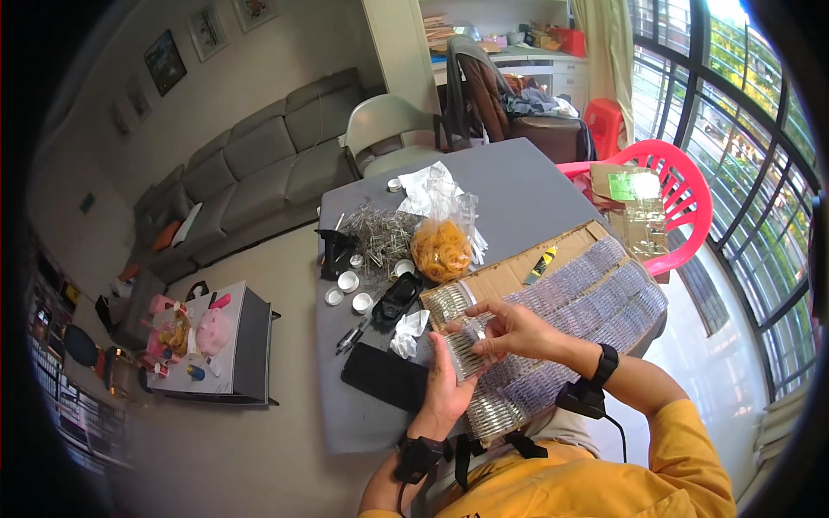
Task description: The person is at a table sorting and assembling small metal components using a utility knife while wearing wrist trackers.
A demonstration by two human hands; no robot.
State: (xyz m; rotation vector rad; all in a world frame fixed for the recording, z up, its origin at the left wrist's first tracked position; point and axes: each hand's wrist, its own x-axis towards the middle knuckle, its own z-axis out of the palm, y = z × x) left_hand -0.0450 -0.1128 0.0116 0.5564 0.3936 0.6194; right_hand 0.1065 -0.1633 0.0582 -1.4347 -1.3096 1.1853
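Over the near edge of the table, my left hand [443, 390] grips a small flat clear pack [465, 358] with rows of slim silvery pieces showing through it. My right hand [521, 331] bends over the top of this pack, thumb and fingers pinched at its upper edge. What exactly lies between those fingertips is too small to make out. Under and beyond both hands, a shallow cardboard tray [495, 292] carries several rows of similar shiny packs [596, 298]. A yellow-and-black cutter knife [541, 265] rests on the bare cardboard.
Left of the tray are a bag of yellow rubber bands [442, 250], a heap of thin metal pins [380, 237], small white caps [348, 281], a black tray [398, 298], crumpled tissue [409, 333] and a black cloth [380, 376]. A pink chair [695, 203] stands at the right.
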